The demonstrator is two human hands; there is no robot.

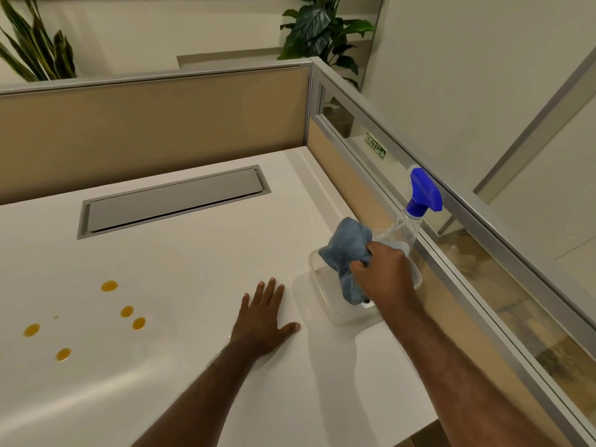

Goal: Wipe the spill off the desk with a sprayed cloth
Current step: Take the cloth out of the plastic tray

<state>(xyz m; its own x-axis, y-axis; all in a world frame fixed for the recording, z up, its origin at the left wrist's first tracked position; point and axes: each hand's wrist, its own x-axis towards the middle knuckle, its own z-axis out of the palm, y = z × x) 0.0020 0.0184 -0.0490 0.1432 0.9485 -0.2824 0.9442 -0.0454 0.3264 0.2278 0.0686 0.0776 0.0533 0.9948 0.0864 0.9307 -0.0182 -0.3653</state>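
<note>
Several orange drops of spill (126,311) dot the white desk (180,272) at the left. My right hand (385,269) is closed around a bunched blue cloth (346,245), holding it above a clear plastic container (325,304) at the desk's right side. A clear spray bottle (404,230) with a blue trigger head stands just behind the container, against the partition. My left hand (264,321) lies flat on the desk with fingers spread, left of the container and well right of the spill.
A grey cable hatch (174,201) is set into the desk at the back. Tan partition panels (154,124) with metal rails and a glass strip wall the back and right sides. Potted plants (322,27) stand behind the partition.
</note>
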